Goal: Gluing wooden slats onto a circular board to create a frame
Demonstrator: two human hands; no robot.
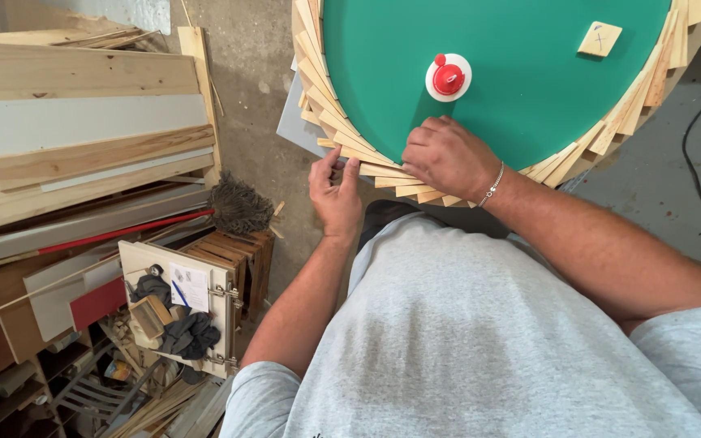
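A round green disc (521,73) lies in front of me, ringed by several thin pale wooden slats (326,105) fanned out around its edge. My right hand (446,156) presses flat on the slats at the near edge, a silver bracelet on its wrist. My left hand (334,188) pinches the outer end of one slat (349,152) at the lower left of the ring. At the disc's middle stands a red knob on a white base (449,77). A small square wooden block (599,38) rests on the green surface to the upper right.
Long wooden boards (83,154) are stacked on the left, with a red-handled brush (237,207) on them. Below sits a wooden box with rags and paper (180,308). A black cable (695,154) trails on the concrete floor at right.
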